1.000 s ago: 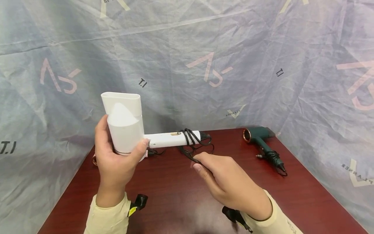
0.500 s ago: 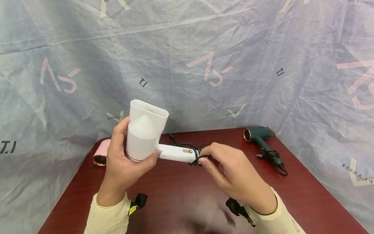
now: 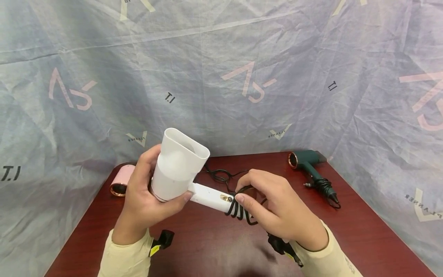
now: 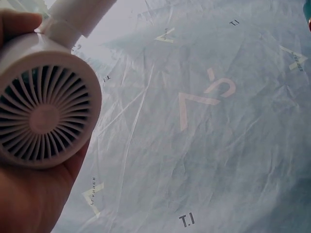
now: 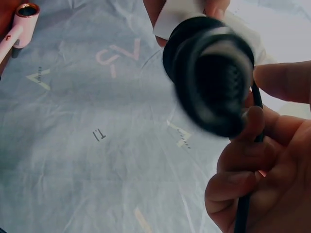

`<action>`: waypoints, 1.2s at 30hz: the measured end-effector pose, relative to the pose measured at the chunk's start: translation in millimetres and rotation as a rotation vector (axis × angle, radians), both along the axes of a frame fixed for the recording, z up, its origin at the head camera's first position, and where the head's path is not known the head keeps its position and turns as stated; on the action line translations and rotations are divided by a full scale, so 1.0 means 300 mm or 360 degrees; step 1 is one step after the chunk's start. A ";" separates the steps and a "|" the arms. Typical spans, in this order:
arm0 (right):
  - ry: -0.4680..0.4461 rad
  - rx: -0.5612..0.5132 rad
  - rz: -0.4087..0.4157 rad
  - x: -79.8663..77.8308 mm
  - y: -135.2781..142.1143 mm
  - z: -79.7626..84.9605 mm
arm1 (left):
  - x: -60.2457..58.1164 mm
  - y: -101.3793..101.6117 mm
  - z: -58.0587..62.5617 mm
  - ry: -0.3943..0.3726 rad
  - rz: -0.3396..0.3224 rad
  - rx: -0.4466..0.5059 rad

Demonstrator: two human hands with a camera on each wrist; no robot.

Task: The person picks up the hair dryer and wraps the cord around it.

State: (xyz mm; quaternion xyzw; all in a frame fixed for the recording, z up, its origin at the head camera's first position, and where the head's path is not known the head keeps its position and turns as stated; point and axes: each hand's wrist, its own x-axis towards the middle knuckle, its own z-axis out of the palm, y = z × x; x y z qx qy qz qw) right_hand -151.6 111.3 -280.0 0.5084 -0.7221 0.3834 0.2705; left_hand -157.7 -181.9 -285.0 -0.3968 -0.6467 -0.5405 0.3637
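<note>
My left hand (image 3: 145,200) grips the body of a white hair dryer (image 3: 176,169), its flat nozzle tilted up and its handle pointing right. In the left wrist view the round slatted intake (image 4: 44,119) faces the camera. Several loops of black power cord (image 3: 238,211) wrap the handle's end. My right hand (image 3: 277,207) pinches the cord between thumb and index finger beside the handle. From the right wrist view, the cord (image 5: 243,213) runs down through the curled fingers of the right hand (image 5: 272,155), and the loops look blurred.
A pink hair dryer (image 3: 122,179) lies at the table's left, partly behind my left hand. On the right rests a dark green hair dryer (image 3: 308,161), its cord wound round its handle. A grey printed sheet (image 3: 221,77) stands behind the dark red table (image 3: 200,246).
The white hair dryer has moved right and down, its handle now sloping down to the right. My right hand has come up beside the handle, and more cord loops show round it.
</note>
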 end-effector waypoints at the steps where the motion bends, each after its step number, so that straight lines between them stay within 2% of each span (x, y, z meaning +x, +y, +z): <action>1: -0.0023 0.0006 0.0019 0.000 0.001 -0.003 | 0.001 0.000 0.000 -0.0001 -0.0037 0.0006; 8: -0.0219 0.0038 0.0198 -0.002 0.003 -0.008 | 0.027 0.004 0.005 -0.0069 -0.0179 0.0067; 11: -0.0248 0.0039 0.0276 -0.001 0.003 -0.002 | 0.037 0.009 0.006 -0.0086 -0.0220 0.0112; 16: -0.0286 0.0047 0.0373 -0.007 0.005 0.005 | 0.038 0.018 0.005 -0.0068 -0.0255 0.0140; 25: -0.0536 0.0076 0.0664 -0.046 -0.004 -0.019 | 0.036 0.025 0.006 -0.0068 -0.0323 0.0206; 27: -0.0581 0.0084 0.0727 -0.053 -0.007 -0.029 | 0.037 0.029 0.006 -0.0065 -0.0403 0.0240; 30: -0.0597 0.0108 0.0733 -0.059 -0.010 -0.042 | 0.040 0.036 0.007 -0.0067 -0.0524 0.0309; 32: -0.0603 0.0127 0.0677 -0.062 -0.011 -0.048 | 0.044 0.040 0.008 -0.0084 -0.0578 0.0354; 36: -0.0664 0.0129 0.0604 -0.065 -0.012 -0.056 | 0.047 0.047 0.010 -0.0094 -0.0530 0.0410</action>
